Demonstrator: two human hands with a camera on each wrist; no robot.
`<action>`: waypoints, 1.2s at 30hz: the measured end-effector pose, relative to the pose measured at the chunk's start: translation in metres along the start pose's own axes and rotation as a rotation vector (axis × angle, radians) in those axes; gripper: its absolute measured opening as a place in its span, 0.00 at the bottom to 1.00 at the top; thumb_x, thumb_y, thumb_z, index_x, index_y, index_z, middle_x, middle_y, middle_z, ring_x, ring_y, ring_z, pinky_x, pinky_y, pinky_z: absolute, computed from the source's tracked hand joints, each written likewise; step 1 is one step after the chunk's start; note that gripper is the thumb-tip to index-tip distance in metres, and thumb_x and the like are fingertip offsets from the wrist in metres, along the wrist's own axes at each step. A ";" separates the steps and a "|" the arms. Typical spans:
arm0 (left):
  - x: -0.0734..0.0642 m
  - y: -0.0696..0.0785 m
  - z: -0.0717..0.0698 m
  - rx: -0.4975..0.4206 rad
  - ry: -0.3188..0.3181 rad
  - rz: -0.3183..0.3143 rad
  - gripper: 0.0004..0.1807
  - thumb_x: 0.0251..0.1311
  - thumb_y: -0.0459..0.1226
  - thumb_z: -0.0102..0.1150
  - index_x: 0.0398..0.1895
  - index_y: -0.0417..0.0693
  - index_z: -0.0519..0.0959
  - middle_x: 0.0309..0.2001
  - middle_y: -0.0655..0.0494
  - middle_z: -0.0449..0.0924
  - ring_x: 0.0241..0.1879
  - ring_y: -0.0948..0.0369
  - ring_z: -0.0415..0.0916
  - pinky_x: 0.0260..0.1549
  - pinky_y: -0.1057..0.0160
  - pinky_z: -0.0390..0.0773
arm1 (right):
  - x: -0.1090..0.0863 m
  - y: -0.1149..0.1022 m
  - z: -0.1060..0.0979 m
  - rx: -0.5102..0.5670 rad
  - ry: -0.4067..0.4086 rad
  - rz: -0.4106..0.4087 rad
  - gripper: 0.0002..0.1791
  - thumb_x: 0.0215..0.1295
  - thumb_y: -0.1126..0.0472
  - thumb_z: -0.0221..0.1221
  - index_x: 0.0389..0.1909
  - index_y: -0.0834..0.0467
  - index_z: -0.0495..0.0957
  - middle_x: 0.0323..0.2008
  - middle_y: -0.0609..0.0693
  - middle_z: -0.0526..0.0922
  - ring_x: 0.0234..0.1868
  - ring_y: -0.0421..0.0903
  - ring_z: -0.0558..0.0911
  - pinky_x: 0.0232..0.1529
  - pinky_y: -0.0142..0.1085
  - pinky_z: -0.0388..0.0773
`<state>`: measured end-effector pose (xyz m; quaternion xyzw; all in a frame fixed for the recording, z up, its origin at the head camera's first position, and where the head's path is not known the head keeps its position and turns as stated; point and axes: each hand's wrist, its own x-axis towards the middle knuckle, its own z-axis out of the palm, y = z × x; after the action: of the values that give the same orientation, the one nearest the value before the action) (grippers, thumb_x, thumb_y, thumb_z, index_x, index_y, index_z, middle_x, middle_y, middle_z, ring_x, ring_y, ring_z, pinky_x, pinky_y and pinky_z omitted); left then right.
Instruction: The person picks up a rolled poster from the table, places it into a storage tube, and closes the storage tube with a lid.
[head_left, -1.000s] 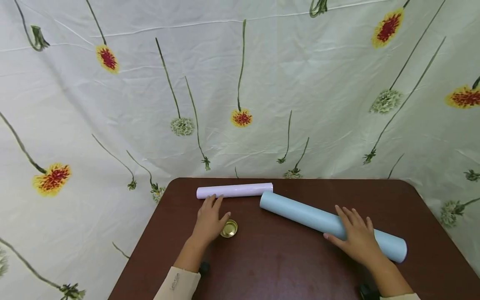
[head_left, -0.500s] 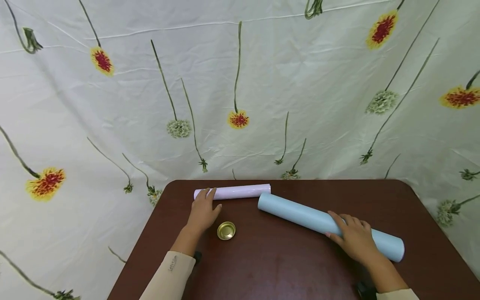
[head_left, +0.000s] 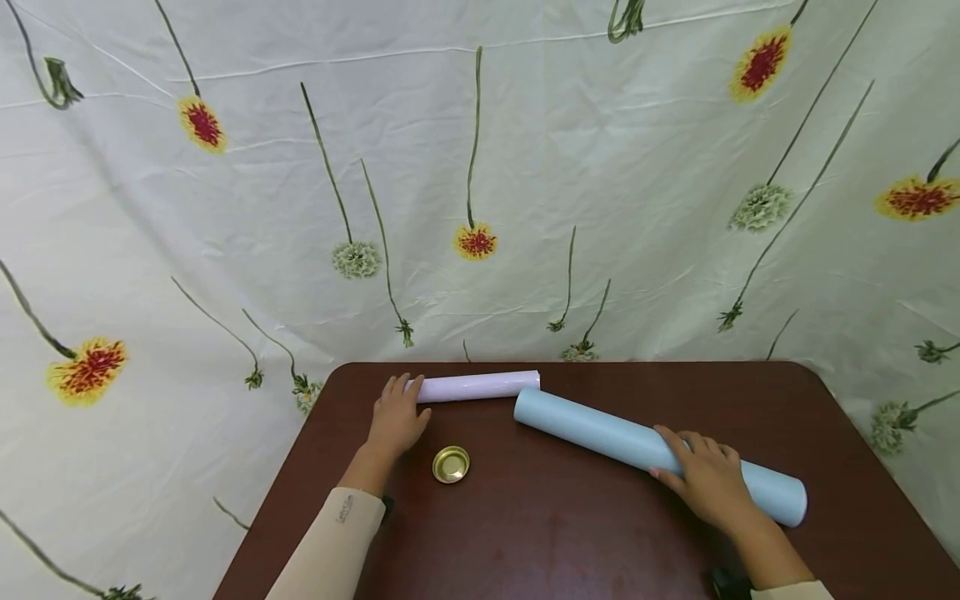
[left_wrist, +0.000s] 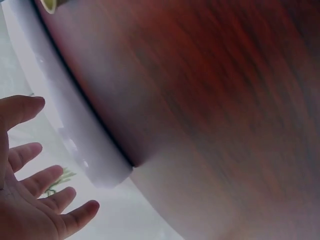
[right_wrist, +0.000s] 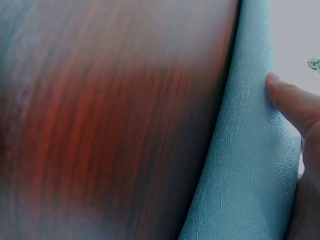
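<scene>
A glossy lilac roll [head_left: 480, 386] lies along the back of the dark brown table [head_left: 555, 525]. My left hand [head_left: 390, 421] is over its left end, fingers spread and loosely bent; in the left wrist view this hand [left_wrist: 35, 205] appears beside the roll [left_wrist: 80, 115], palm showing and holding nothing. A thicker light-blue roll [head_left: 592, 429] with a leathery surface slants across the right half. My right hand [head_left: 712, 479] grips it near its right end, fingers bent over the top. In the right wrist view the thumb [right_wrist: 292, 97] presses against the light-blue roll [right_wrist: 240, 150].
A small round gold-coloured dish or lid [head_left: 451, 464] sits on the table between the two arms, nearer the left one. Behind the table's back edge hangs a white curtain-like cloth [head_left: 637, 167] printed with flowers.
My left hand has moved left and slightly back, from beside the gold dish to the lilac roll's left end. My right hand's fingers have gone from straight to bent over the light-blue roll.
</scene>
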<state>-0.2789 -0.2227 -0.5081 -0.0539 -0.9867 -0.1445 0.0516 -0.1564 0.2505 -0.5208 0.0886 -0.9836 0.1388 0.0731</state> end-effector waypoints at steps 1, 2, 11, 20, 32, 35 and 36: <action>0.001 -0.001 0.001 0.006 -0.008 -0.005 0.36 0.67 0.41 0.62 0.75 0.42 0.63 0.75 0.34 0.58 0.77 0.35 0.51 0.66 0.30 0.61 | 0.000 0.000 0.000 0.003 0.000 0.001 0.39 0.64 0.44 0.66 0.73 0.51 0.66 0.59 0.63 0.76 0.60 0.65 0.75 0.55 0.67 0.64; 0.002 -0.001 0.002 0.011 -0.018 -0.010 0.36 0.67 0.41 0.61 0.76 0.43 0.63 0.76 0.34 0.57 0.77 0.35 0.50 0.67 0.31 0.60 | 0.000 0.000 0.000 0.004 0.001 0.002 0.38 0.64 0.44 0.66 0.73 0.51 0.66 0.59 0.63 0.76 0.60 0.65 0.75 0.55 0.67 0.64; 0.005 -0.001 0.006 0.040 -0.060 -0.030 0.34 0.67 0.40 0.60 0.75 0.43 0.63 0.74 0.34 0.61 0.76 0.35 0.51 0.66 0.29 0.59 | -0.001 0.000 0.001 0.017 0.000 -0.001 0.38 0.64 0.44 0.66 0.73 0.50 0.66 0.60 0.62 0.76 0.60 0.65 0.74 0.55 0.67 0.63; 0.008 -0.002 0.005 0.055 -0.021 -0.038 0.30 0.64 0.36 0.62 0.70 0.40 0.70 0.63 0.33 0.67 0.66 0.37 0.65 0.60 0.33 0.64 | -0.001 0.000 0.000 0.023 0.006 0.004 0.38 0.63 0.45 0.66 0.73 0.50 0.66 0.60 0.63 0.76 0.60 0.65 0.74 0.55 0.67 0.63; 0.007 -0.008 0.009 0.057 -0.012 -0.042 0.26 0.63 0.37 0.65 0.64 0.41 0.74 0.62 0.36 0.74 0.62 0.38 0.71 0.60 0.33 0.65 | 0.003 0.002 -0.001 0.054 0.013 0.001 0.39 0.59 0.46 0.70 0.70 0.52 0.70 0.59 0.64 0.79 0.58 0.66 0.77 0.51 0.66 0.66; 0.005 -0.009 0.009 0.057 -0.015 -0.044 0.26 0.63 0.39 0.66 0.63 0.41 0.74 0.62 0.37 0.75 0.62 0.38 0.71 0.60 0.32 0.65 | 0.004 0.000 -0.002 0.074 0.000 0.004 0.39 0.57 0.47 0.72 0.68 0.54 0.71 0.59 0.65 0.79 0.57 0.67 0.77 0.50 0.66 0.67; 0.005 -0.009 0.010 0.053 -0.011 -0.045 0.26 0.62 0.39 0.66 0.63 0.42 0.75 0.61 0.37 0.75 0.62 0.38 0.72 0.61 0.32 0.65 | 0.005 0.000 -0.002 0.079 -0.004 0.006 0.39 0.56 0.47 0.72 0.68 0.54 0.71 0.59 0.65 0.79 0.57 0.67 0.78 0.50 0.66 0.67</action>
<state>-0.2855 -0.2279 -0.5197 -0.0313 -0.9914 -0.1192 0.0442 -0.1606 0.2503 -0.5178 0.0889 -0.9778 0.1774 0.0670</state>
